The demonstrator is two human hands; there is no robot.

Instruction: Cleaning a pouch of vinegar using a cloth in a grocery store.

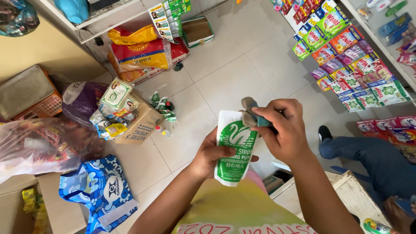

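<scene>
Above the tiled floor (225,82), seen from the head camera: left hand (212,155) clamped around a white and green pouch (234,149), held upright near the chest. Right hand (284,130) closed on a small grey cloth (250,110), pressed against the top corner of the pouch; perhaps a blue part under the fingers, not clear. Left of the hands, a cardboard box (138,125) full of small packets, and a blue printed bag (102,188) on the floor. Right, hanging sachet strips (351,69), and another person's leg in jeans (368,158).
</scene>
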